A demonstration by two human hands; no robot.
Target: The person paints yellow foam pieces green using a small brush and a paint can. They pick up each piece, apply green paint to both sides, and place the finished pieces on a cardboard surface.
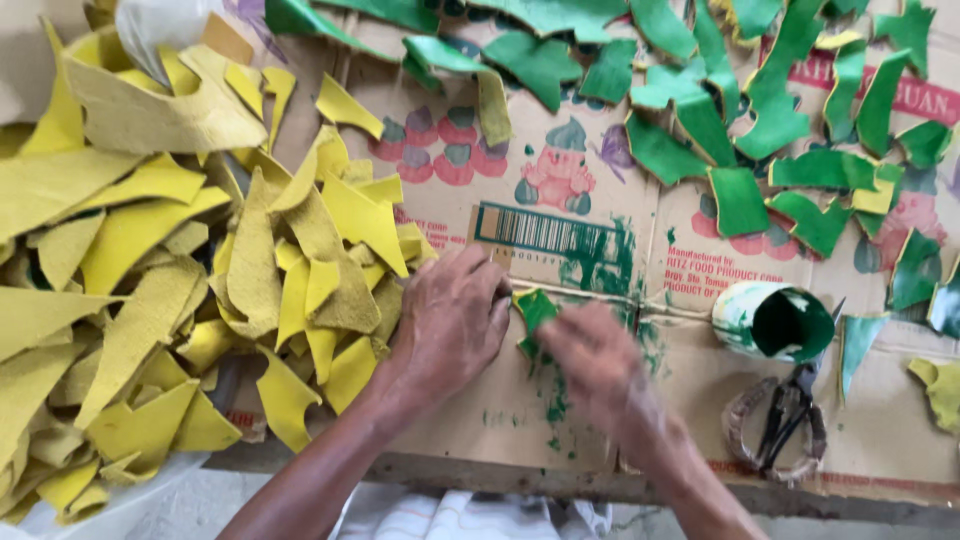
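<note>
1. A small green-painted scrap (535, 312) is seen lying flat on the cardboard sheet (500, 420), between the two hands and just below the sheet's fold line.
2. The scrap is pinned at its left edge by the fingertips of the left hand (452, 325); those fingers are bent downward and pressed on it, not wrapped around it.
3. The right hand (600, 365) is blurred, with its fingers held close together over the scrap's right side; whether anything is gripped in it cannot be told.
4. The flattened cardboard is printed with a black barcode block just above the left hand, pink and grey cartoon figures higher up, and red lettering to the right; green smears are spread beside the barcode and under the hands.
5. A white can (775, 320), coated green inside, is laid on its side right of the hands, with wrapped-handle scissors (785, 425) below it.
6. The scrap is irregular and angular, glossy green on top with a yellow edge showing, matching the green pieces (740, 200) spread above; unpainted yellow pieces (150, 300) are heaped to the left.
</note>
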